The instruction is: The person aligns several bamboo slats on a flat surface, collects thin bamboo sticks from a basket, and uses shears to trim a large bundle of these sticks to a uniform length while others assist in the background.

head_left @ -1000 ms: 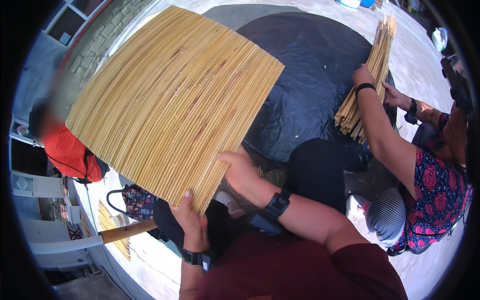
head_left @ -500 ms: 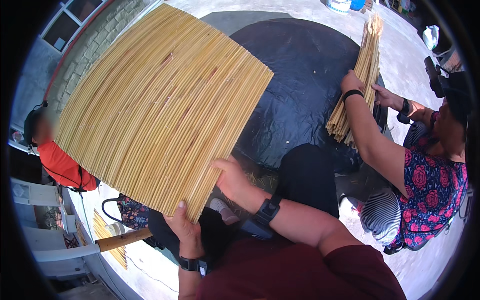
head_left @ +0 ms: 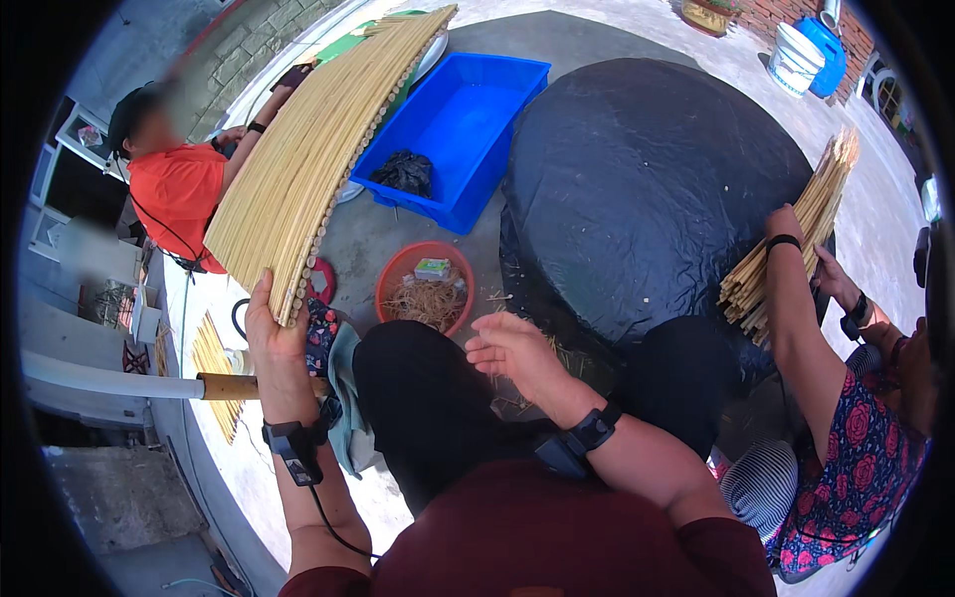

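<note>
My left hand grips the near end of a mat of yellow reeds, which stretches up and away at a slant, its cut reed ends showing along the right edge. My right hand is off the mat, over my lap, fingers loosely apart and holding nothing. Beyond it sits an orange basin with straw scraps and a small green-and-white packet inside. At right, a co-worker's hands hold a bundle of loose reeds over a round, black-plastic-covered surface.
A blue tub with crumpled black plastic stands behind the basin. A person in red sits at left, hands near the mat's far side. More reeds lie at lower left. A white bucket and blue barrel stand at far right back.
The mat has swung leftward and tilted away, uncovering the blue tub and basin. My right hand has let go of it; my left hand has moved left with it.
</note>
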`<state>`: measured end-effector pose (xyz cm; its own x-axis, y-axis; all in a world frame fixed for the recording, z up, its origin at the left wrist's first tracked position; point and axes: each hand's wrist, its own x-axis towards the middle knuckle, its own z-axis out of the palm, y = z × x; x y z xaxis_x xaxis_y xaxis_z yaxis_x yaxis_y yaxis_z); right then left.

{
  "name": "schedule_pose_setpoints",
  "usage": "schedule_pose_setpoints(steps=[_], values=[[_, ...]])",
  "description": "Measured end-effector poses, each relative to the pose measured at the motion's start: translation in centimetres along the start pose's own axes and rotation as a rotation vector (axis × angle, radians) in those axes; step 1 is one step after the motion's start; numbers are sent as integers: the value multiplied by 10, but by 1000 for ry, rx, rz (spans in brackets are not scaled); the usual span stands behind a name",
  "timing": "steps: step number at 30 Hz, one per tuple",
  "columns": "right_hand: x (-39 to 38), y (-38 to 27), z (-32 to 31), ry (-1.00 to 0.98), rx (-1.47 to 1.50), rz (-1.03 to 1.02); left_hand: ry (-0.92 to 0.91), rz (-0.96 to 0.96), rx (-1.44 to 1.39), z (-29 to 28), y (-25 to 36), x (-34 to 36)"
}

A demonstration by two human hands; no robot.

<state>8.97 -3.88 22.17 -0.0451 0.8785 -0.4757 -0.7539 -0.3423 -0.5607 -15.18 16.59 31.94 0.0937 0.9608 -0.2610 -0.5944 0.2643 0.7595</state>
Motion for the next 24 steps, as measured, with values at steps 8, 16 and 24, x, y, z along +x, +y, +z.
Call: schedule_pose_setpoints(steps=[8,16,24], values=[[-10,0,-5,107,-28,-24,157,-135,-378,-53,-81,-54],[-17,-8,-11,240,-292,-161,157,-250,-541,-26,-106,-111],[-29,-20,111,-190,-685,-571,-158,-378,-754,20,-118,-157]])
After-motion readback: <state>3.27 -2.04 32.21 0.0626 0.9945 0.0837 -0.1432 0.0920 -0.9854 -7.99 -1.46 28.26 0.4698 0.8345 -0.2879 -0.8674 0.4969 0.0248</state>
